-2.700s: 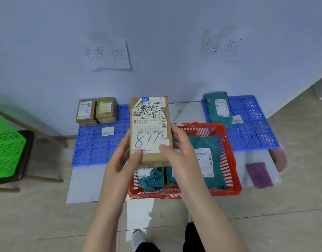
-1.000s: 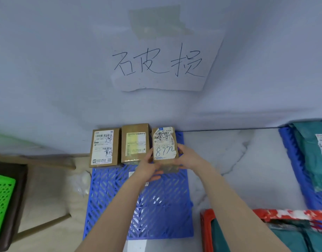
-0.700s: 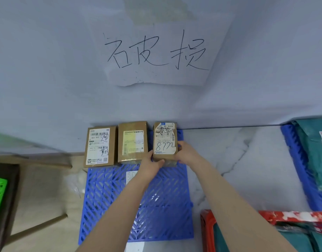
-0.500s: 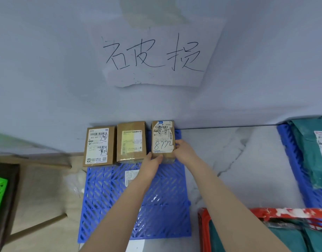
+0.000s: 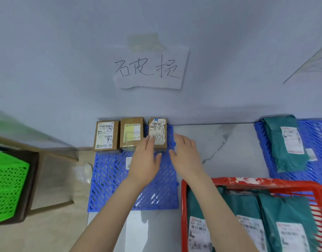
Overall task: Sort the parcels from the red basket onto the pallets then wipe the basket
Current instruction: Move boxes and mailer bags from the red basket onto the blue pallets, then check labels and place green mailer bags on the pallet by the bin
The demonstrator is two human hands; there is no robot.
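Brown parcel (image 5: 158, 134) lies label-up on blue pallet (image 5: 109, 180), beside two others.

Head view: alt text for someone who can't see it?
Both open, left hand and right hand are at a brown parcel, rightmost of three on a blue pallet by the wall. A red basket holds green mailers.

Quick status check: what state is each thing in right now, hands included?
Left hand: open, fingertips at the numbered box's label.
Right hand: open, apart from that box.
Numbered box: resting on left pallet, third in the row.
Red basket: not emptied, teal parcels inside.
Right pallet: one teal bag on it.
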